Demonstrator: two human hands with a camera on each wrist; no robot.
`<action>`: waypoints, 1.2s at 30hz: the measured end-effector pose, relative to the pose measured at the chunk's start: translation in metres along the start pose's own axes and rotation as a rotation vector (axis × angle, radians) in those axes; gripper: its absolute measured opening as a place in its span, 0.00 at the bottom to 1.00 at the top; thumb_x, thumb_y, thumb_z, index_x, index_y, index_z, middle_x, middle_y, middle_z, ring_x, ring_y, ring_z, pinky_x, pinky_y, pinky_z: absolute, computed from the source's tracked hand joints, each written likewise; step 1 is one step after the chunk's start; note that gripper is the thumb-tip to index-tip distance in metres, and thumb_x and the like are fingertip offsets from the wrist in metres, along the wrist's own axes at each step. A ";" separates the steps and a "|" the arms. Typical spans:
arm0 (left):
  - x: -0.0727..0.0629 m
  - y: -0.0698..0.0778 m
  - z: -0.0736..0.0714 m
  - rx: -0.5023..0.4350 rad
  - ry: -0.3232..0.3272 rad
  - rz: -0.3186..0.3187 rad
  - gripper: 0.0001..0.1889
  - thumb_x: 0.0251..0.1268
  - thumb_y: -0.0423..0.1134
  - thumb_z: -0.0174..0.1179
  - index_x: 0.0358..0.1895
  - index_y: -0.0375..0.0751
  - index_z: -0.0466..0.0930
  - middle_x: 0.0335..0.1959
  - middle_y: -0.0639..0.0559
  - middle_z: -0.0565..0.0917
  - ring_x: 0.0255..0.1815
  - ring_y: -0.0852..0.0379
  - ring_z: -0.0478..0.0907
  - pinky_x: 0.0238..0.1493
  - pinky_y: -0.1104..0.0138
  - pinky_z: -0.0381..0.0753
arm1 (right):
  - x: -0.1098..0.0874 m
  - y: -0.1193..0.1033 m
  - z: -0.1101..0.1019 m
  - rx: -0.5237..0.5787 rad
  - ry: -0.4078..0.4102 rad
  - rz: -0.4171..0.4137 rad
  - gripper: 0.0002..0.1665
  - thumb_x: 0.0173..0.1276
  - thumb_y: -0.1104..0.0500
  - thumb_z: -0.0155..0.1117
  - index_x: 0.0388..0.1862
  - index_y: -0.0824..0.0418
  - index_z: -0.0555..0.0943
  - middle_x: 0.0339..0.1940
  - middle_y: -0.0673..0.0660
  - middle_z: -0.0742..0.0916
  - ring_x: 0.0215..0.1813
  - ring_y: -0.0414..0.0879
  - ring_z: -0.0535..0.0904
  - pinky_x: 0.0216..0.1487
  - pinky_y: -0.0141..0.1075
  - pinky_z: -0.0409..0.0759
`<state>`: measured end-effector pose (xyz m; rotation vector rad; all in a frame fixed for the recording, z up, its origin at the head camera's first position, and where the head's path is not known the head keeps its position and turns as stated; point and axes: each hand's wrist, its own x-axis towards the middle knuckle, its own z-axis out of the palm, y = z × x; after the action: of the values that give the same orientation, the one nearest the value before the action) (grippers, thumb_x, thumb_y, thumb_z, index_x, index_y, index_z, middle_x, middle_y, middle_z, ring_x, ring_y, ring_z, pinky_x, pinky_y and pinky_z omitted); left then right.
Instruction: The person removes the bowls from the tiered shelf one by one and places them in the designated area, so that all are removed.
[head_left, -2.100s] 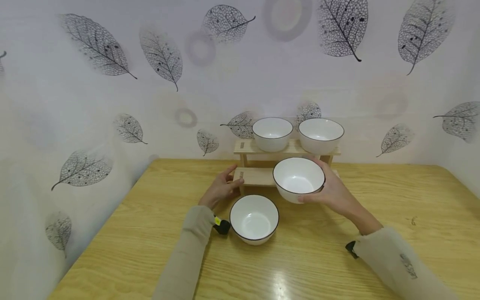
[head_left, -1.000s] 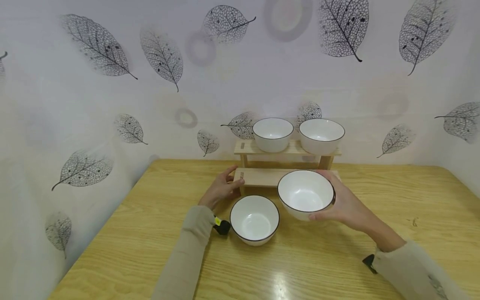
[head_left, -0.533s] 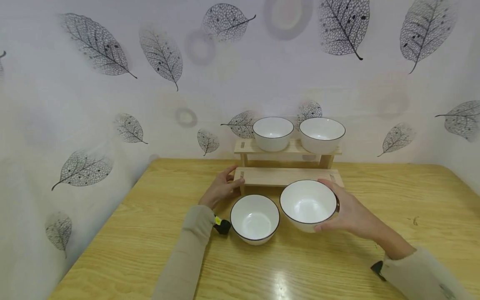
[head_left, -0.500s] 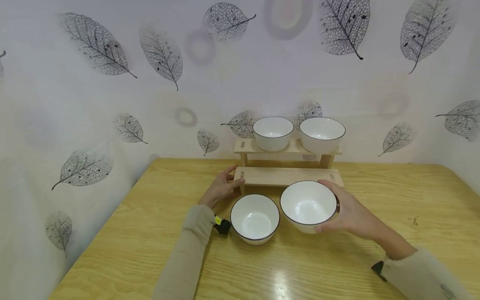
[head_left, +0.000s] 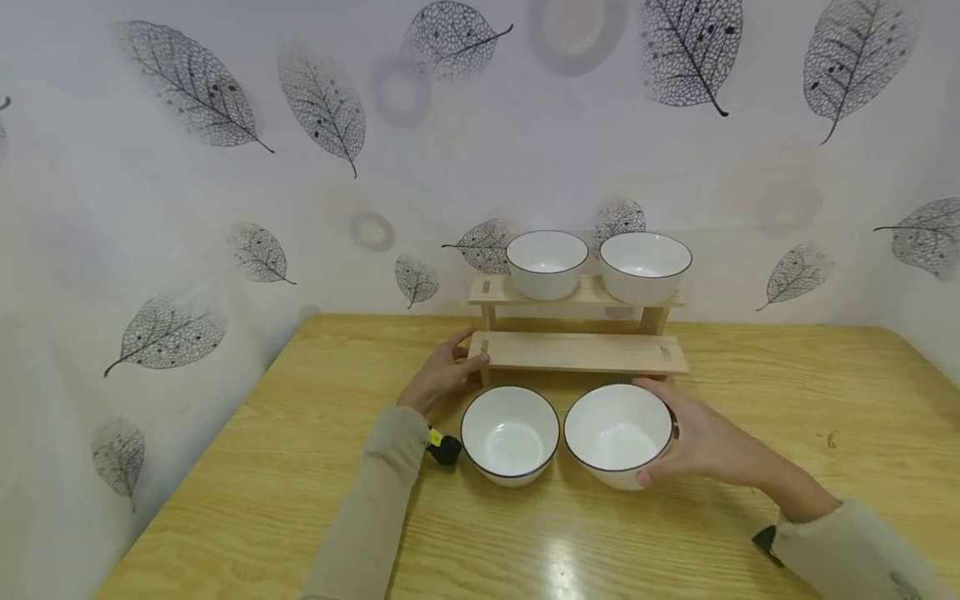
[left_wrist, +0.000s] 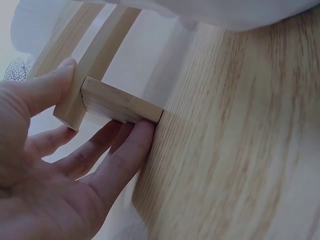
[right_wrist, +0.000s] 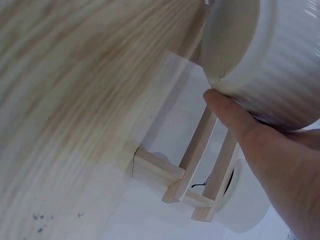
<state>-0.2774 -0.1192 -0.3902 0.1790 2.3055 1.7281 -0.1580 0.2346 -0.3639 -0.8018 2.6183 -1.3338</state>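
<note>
My right hand (head_left: 708,437) holds a white bowl (head_left: 618,429) with a dark rim by its right side, thumb in front and fingers behind. In the right wrist view the bowl's foot ring and underside (right_wrist: 235,40) show. A matching bowl (head_left: 510,433) sits on the table just left of it. My left hand (head_left: 444,373) grips the left end of a two-tier wooden rack (head_left: 577,352). Its thumb lies on the lower board, and in the left wrist view the fingers (left_wrist: 122,160) reach around the leg (left_wrist: 120,102).
Two more white bowls (head_left: 547,265) (head_left: 646,268) stand side by side on the rack's upper board. The lower board bears nothing. Behind the wooden table (head_left: 315,500) hangs a pale backdrop (head_left: 420,167) printed with leaves.
My right hand has brought the bowl from over the rack's lower board toward me and down, beside the other bowl. My left hand has stayed on the rack.
</note>
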 end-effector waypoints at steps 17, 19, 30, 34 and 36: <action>0.001 -0.001 -0.002 -0.018 0.000 -0.003 0.37 0.76 0.35 0.60 0.81 0.39 0.51 0.68 0.27 0.69 0.62 0.36 0.75 0.58 0.51 0.79 | -0.005 0.008 0.009 0.224 -0.212 -0.090 0.67 0.44 0.65 0.85 0.75 0.72 0.51 0.67 0.74 0.70 0.62 0.67 0.72 0.57 0.36 0.77; 0.001 -0.002 -0.002 -0.020 0.008 -0.007 0.37 0.76 0.34 0.60 0.81 0.39 0.52 0.68 0.27 0.69 0.61 0.37 0.76 0.58 0.51 0.80 | -0.003 0.008 0.010 0.202 -0.199 -0.088 0.67 0.44 0.64 0.85 0.76 0.72 0.51 0.67 0.73 0.71 0.62 0.67 0.72 0.57 0.36 0.77; 0.001 -0.001 0.001 0.001 0.017 0.006 0.36 0.76 0.35 0.60 0.81 0.37 0.53 0.64 0.27 0.73 0.57 0.40 0.78 0.57 0.51 0.80 | 0.004 0.009 0.012 0.182 -0.166 -0.070 0.67 0.45 0.63 0.84 0.75 0.77 0.50 0.65 0.74 0.72 0.61 0.67 0.72 0.55 0.37 0.77; 0.002 -0.001 0.002 0.004 0.015 0.005 0.36 0.76 0.35 0.60 0.81 0.37 0.53 0.65 0.27 0.73 0.56 0.41 0.78 0.57 0.51 0.80 | 0.005 0.009 0.009 0.170 -0.192 -0.063 0.70 0.47 0.62 0.84 0.76 0.78 0.44 0.67 0.77 0.70 0.63 0.70 0.71 0.58 0.47 0.77; 0.002 -0.002 0.002 0.003 0.016 0.000 0.36 0.76 0.35 0.60 0.81 0.37 0.53 0.65 0.27 0.73 0.56 0.41 0.78 0.57 0.50 0.80 | 0.004 0.009 0.004 0.163 -0.222 -0.055 0.73 0.49 0.62 0.83 0.77 0.78 0.39 0.70 0.81 0.64 0.66 0.75 0.66 0.61 0.58 0.74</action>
<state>-0.2786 -0.1174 -0.3926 0.1665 2.3189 1.7324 -0.1641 0.2342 -0.3728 -0.9428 2.3025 -1.3627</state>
